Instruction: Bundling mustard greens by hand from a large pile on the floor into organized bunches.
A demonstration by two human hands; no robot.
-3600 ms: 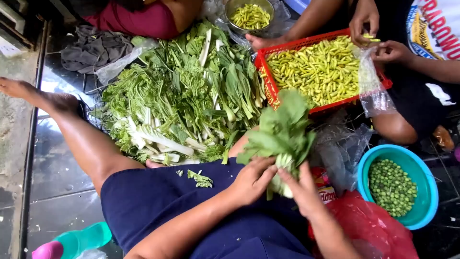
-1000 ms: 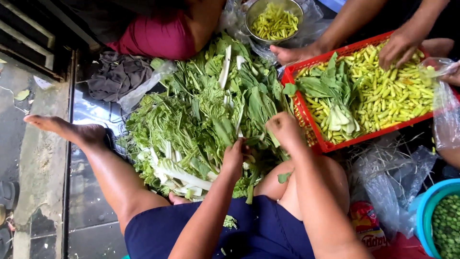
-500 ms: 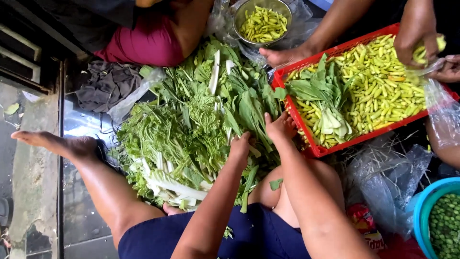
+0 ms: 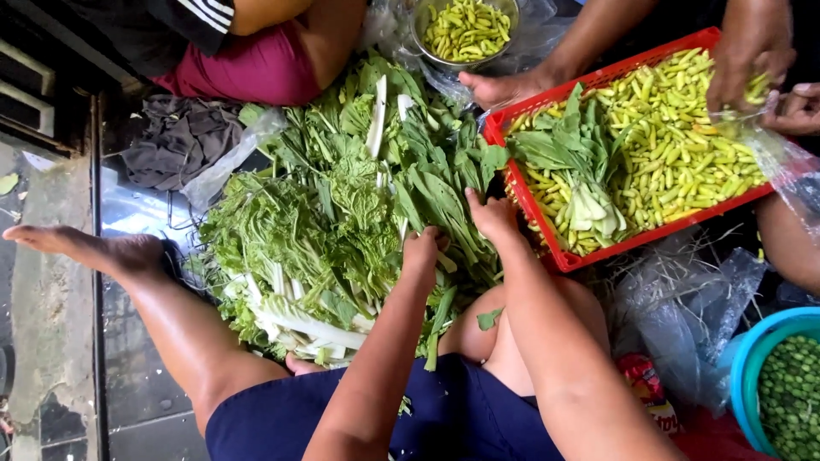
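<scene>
Both hands rest on the near right edge of the heap of green leafy vegetables [image 4: 342,205]. Left hand [image 4: 423,252], its grip curled into the stalks; right hand [image 4: 491,215] lies flatter, grip state unclear. The stalks' long axes run near-to-far, the heap extending far-left of both.

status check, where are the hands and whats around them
Left hand and right hand both down in the leafy greens pile, grip hidden. Red crate of chillies beside right hand. Nothing blocking.
</scene>
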